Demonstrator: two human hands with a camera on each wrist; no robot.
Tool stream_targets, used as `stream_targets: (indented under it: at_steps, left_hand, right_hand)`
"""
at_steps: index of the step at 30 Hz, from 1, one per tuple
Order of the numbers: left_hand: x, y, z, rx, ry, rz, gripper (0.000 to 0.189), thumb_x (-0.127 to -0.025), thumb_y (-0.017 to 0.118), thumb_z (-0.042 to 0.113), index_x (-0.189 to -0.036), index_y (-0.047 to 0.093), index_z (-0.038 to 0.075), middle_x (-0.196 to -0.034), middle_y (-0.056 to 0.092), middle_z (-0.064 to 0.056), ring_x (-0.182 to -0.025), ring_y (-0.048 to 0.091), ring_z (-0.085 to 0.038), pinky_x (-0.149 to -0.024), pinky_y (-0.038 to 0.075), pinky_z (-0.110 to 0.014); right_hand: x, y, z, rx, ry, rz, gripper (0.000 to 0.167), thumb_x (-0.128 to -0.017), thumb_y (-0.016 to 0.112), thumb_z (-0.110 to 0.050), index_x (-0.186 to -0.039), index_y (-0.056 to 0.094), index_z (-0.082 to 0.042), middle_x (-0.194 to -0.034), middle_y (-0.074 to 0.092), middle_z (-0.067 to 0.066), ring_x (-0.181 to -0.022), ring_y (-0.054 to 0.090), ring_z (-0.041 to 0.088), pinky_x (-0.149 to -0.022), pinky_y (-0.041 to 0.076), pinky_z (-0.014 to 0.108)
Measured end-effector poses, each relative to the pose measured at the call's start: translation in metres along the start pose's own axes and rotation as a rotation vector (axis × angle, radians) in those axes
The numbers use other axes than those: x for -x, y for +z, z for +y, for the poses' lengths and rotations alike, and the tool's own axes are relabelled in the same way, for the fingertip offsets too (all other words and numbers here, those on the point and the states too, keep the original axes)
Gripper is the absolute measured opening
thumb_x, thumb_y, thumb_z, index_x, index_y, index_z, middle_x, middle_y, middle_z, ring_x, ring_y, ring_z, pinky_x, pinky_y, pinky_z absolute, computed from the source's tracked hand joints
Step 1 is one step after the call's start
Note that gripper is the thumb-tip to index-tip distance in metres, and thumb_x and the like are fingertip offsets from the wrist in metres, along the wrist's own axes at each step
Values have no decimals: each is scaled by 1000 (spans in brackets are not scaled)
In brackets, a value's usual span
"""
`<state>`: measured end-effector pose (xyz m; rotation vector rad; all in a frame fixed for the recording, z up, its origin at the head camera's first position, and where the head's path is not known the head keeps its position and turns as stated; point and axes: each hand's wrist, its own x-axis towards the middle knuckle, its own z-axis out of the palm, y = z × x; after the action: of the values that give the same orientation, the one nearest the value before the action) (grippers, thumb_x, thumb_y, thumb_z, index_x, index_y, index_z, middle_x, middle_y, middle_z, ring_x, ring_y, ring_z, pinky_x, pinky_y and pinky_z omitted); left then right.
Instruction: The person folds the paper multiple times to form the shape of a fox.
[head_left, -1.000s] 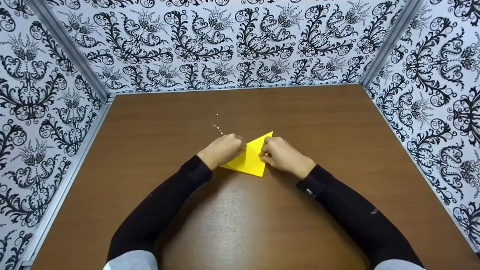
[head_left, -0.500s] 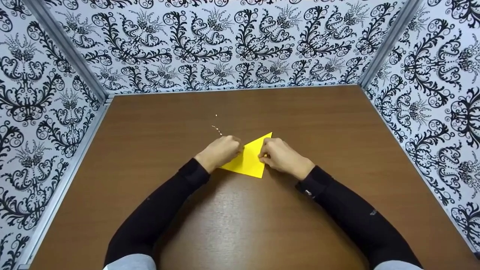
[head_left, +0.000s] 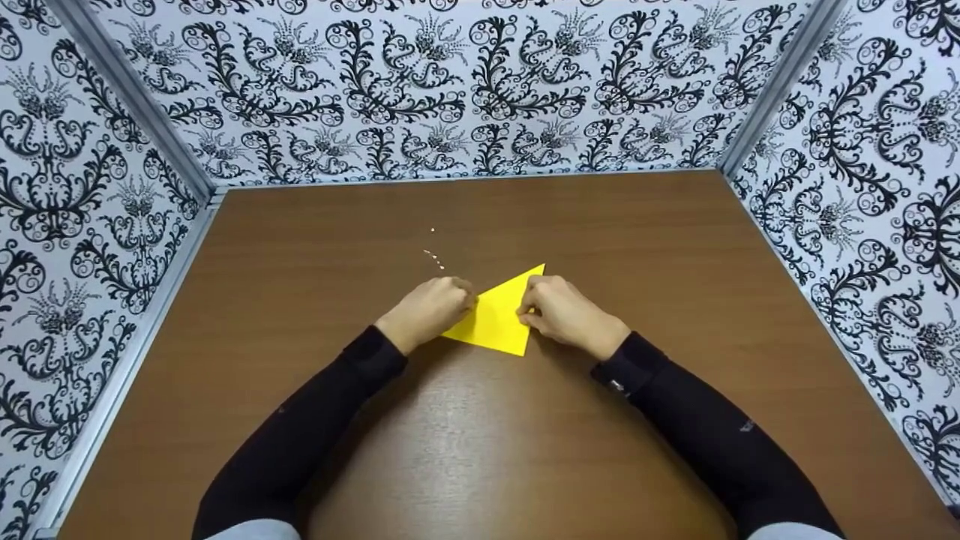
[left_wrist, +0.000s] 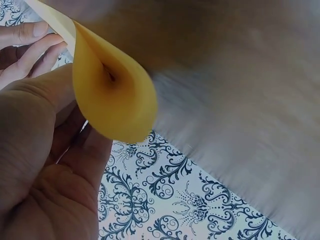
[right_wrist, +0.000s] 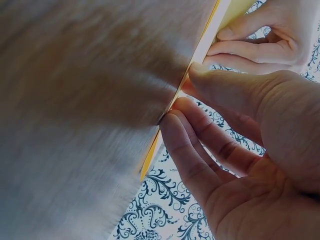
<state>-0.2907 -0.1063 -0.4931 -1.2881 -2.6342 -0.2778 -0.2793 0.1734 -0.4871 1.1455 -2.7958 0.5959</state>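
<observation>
A folded sheet of yellow paper point(head_left: 499, 319) lies between both hands near the middle of the table. The left hand point(head_left: 431, 307) holds the paper at its left part, fingers curled. In the left wrist view, the paper point(left_wrist: 117, 107) bulges into a rounded, uncreased loop beside this hand's thumb. The right hand point(head_left: 568, 315) pinches the right edge. Seen from the right wrist, thumb and fingertips point(right_wrist: 177, 125) meet at the thin edge of the sheet, low against the table, while the left hand point(right_wrist: 265, 37) grips it further along.
The brown wooden table point(head_left: 600, 225) is bounded by patterned panels point(head_left: 450, 90) at the back and sides, with grey metal posts point(head_left: 780, 82) at the corners. Small white specks point(head_left: 433, 259) show on the tabletop behind the left hand.
The left hand has slid a little to the left along the paper, baring more of its yellow surface. The right hand stays in place on its edge.
</observation>
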Motion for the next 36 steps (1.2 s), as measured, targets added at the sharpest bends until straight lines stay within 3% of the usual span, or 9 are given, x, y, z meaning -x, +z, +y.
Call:
stream_targets:
  at_steps: [8,15,22,28,36]
  left_hand:
    - [12,-3,-1,8,-1,16,24,-109,70,-8,-90,82,2,-94,78,-14,-76,58,-19,-68,57,-34]
    - [20,-3,-1,-1,-13,9,17,-107,73,-9,-98,85,0,-106,84,-17,-86,77,-26,-74,67,-37]
    - [27,-4,-3,16,-9,30,24,-106,68,-13,-90,81,0,-94,77,-16,-77,64,-24,-68,58,-33]
    - [36,-5,-5,14,-10,49,23,-104,70,-13,-91,83,0,-103,83,-16,-85,78,-27,-73,67,-36]
    - [48,-6,-4,38,-15,76,20,-103,73,-13,-92,85,-2,-95,79,-14,-84,79,-29,-76,71,-37]
  right_hand:
    - [0,0,0,-17,-9,7,4,-99,90,1,-102,90,3,-103,79,16,-93,76,30,-83,70,44]
    - [0,1,1,-30,-18,17,5,-99,91,1,-103,90,3,-102,79,16,-93,76,31,-82,69,44]
    - [1,0,0,-13,-20,22,7,-98,92,1,-105,90,3,-103,79,16,-92,77,31,-80,68,40]
    - [1,-2,-1,-11,-27,26,7,-99,91,1,-105,90,3,-102,78,17,-90,75,30,-78,64,36]
    - [2,-1,-1,-20,-31,28,6,-99,90,1,-105,90,3,-102,79,17,-91,76,31,-79,66,38]
